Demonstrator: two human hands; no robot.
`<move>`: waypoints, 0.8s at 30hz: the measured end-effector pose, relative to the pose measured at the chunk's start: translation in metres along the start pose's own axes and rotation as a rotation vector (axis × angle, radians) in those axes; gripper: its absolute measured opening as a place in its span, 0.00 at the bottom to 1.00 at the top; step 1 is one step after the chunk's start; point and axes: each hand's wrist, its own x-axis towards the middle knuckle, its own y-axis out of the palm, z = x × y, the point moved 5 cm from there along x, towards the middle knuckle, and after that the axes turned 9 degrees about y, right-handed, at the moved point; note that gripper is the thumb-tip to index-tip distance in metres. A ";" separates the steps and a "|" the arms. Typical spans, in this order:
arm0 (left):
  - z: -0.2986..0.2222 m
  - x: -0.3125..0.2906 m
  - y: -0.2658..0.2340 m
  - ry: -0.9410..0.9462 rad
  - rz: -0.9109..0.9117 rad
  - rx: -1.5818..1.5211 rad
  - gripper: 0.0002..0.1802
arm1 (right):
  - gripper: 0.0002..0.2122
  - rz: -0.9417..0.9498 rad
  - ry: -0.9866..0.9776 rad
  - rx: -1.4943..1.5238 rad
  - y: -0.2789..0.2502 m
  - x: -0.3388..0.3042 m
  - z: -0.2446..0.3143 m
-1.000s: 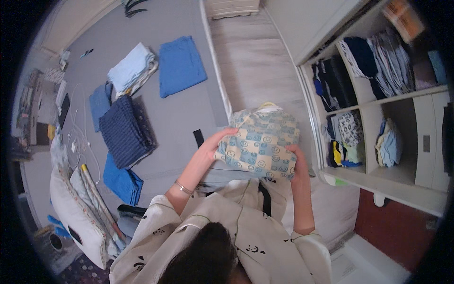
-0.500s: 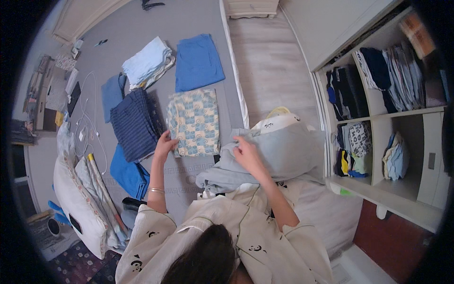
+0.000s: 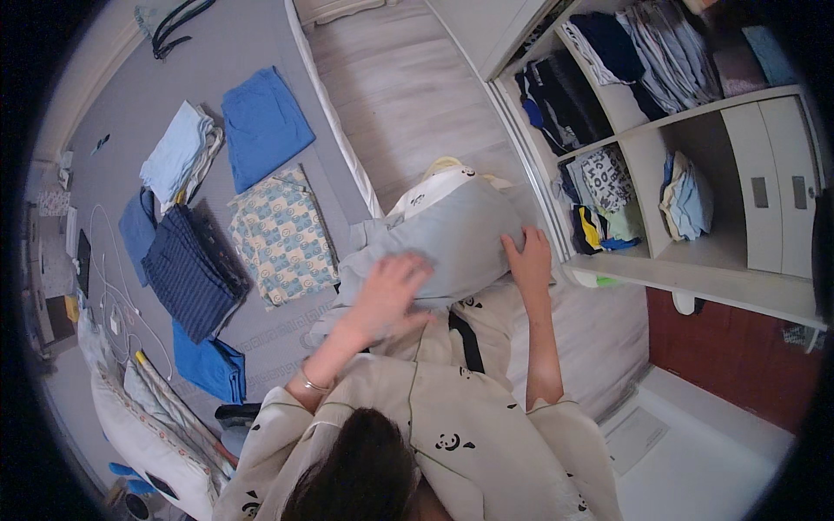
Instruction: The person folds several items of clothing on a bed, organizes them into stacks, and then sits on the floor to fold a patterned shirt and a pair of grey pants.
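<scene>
A grey garment [image 3: 460, 226] lies spread over my lap and reaches onto the bed edge. My left hand [image 3: 393, 291], a little blurred, is over its near left part with the fingers spread; whether it touches the cloth I cannot tell. At the garment's right edge rests my right hand [image 3: 527, 253], thumb and fingers apart, holding nothing that shows. Left of the garment, a folded patterned cream-and-blue garment [image 3: 282, 234] lies flat on the bed. Behind it is a folded blue garment [image 3: 265, 126].
Dark blue striped clothes [image 3: 191, 273], a light blue and white pile [image 3: 181, 154] and bright blue folded clothes [image 3: 208, 363] lie on the grey bed [image 3: 217, 43]. White cables [image 3: 104, 252] and a pillow [image 3: 130, 425] are at left. Open wardrobe shelves [image 3: 695, 256] with clothes stand right.
My view has swung right. My left hand has left the patterned garment and come over the grey one. My right hand has moved to the grey garment's right edge.
</scene>
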 end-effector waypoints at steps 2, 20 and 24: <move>-0.025 -0.002 0.024 0.061 0.153 0.281 0.25 | 0.20 0.015 0.032 -0.014 -0.004 -0.001 0.002; 0.003 -0.046 -0.169 -0.301 -0.332 0.137 0.13 | 0.09 0.152 -0.005 1.492 -0.154 0.064 0.072; -0.037 -0.015 -0.219 -0.111 -0.505 0.479 0.17 | 0.10 0.003 -0.119 1.535 -0.213 0.077 0.075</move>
